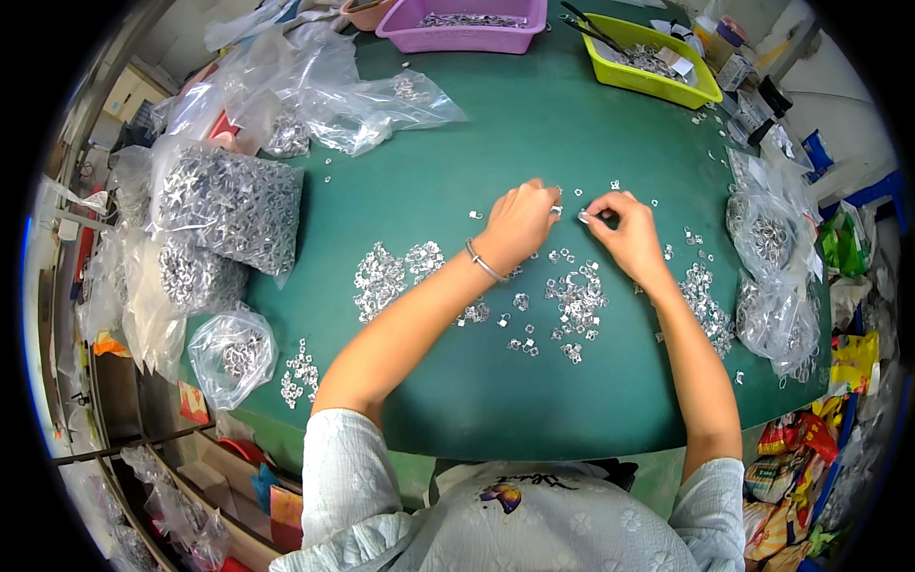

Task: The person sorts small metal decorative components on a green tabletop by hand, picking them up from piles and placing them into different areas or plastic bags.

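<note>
Over the middle of the green table (457, 381), my left hand (519, 221), with a metal bangle (484, 261) at its wrist, is closed in a pinch on a small silvery metal piece (557, 211). Just to its right, my right hand (624, 234) pinches another small metal piece (583, 216) between thumb and fingers. A short gap separates the two pieces; their exact shape is too small to make out. Between my forearms lies a loose pile of small metal pieces (577, 300). More piles lie left of my left forearm (379, 276) and beside my right forearm (703, 300).
Clear bags full of metal pieces (229, 200) stand at the left, beside an open plastic bag (233, 357). Other filled bags (777, 286) line the right edge. A purple basin (462, 38) and a yellow-green basin (653, 81) holding metal parts sit at the back.
</note>
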